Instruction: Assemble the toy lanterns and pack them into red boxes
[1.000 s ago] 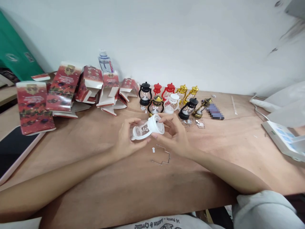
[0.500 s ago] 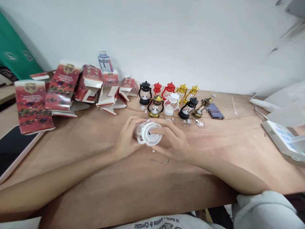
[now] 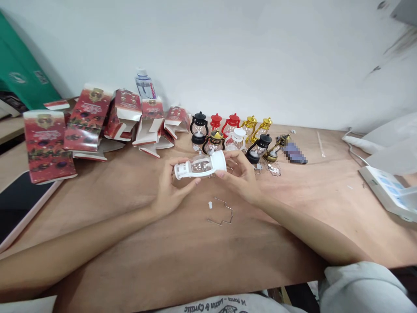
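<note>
White plastic is framing the held lantern (image 3: 200,166), which is resting nearly horizontal in the air between both hands, above the surface (image 3: 156,256). Since half a second ago, it is showing a changed attitude: the base (image 3: 219,162) is no longer facing the camera but is pointing toward the person's right, and the clear middle and the cap (image 3: 181,170) are now coming into view side-on. This turn is leaving the underside hidden, so its condition is not being confirmed; in judgement, the handling is still centring on the base.

The left hand (image 3: 171,187) is keeping its fingers clamped around the cap end. The right hand (image 3: 243,176) is gripping the base, its thumb pressing the near edge and its other fingers passing behind.

Count: one lantern is being held. Nine more are standing or leaning on the surface: two black (image 3: 199,128), two red (image 3: 233,125), two gold (image 3: 250,126), two bronze (image 3: 213,143), one white (image 3: 235,140). One wire (image 3: 232,214) and one tab (image 3: 210,204) are lying loose nearest the hands; further wires by the front lanterns are overlapping too much for counting. At least five boxes (image 3: 48,145) and one bottle (image 3: 145,85) are standing toward the left.
</note>
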`<state>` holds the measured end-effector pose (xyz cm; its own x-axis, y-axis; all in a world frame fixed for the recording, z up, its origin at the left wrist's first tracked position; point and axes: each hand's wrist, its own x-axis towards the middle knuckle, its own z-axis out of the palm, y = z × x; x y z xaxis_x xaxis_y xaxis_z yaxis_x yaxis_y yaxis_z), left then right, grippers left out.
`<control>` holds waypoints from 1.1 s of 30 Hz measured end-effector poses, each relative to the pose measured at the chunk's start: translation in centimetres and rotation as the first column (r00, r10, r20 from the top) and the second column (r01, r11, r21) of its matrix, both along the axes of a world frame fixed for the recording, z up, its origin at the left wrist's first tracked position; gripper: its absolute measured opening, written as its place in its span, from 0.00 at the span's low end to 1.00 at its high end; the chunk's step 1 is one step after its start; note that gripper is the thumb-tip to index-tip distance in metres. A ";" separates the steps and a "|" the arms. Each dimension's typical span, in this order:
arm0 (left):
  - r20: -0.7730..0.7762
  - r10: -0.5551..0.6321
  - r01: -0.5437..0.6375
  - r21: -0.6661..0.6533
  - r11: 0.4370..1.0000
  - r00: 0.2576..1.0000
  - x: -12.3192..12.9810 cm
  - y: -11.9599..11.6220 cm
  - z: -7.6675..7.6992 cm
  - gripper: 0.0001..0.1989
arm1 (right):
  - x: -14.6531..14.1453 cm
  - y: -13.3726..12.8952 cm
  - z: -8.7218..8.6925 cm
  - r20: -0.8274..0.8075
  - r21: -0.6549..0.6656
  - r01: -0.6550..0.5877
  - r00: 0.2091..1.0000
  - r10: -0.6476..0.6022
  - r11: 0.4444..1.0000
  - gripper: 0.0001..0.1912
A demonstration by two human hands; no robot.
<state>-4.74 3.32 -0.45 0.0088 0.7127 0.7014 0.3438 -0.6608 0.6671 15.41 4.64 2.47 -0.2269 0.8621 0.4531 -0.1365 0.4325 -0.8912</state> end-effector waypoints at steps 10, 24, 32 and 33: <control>-0.025 0.002 -0.003 -0.029 1.000 1.000 -0.2 0.3 -0.4 0.22 | 0.0 -0.5 0.5 0.063 -0.068 -0.023 0.998 0.027 0.997 0.21; 0.024 -0.090 0.092 -0.162 0.982 0.996 0.1 0.0 -0.4 0.30 | 1.3 -1.9 3.0 0.410 0.701 -0.090 0.863 -0.297 0.708 0.11; 0.044 -0.121 0.127 -0.217 0.968 0.992 -0.2 0.3 -0.8 0.32 | 1.3 -1.3 2.5 0.349 0.744 -0.051 0.880 -0.322 0.667 0.17; 0.044 -0.126 0.132 -0.216 0.967 0.991 -0.2 0.3 -0.8 0.32 | 1.3 -1.3 2.5 0.348 0.749 -0.049 0.878 -0.329 0.661 0.16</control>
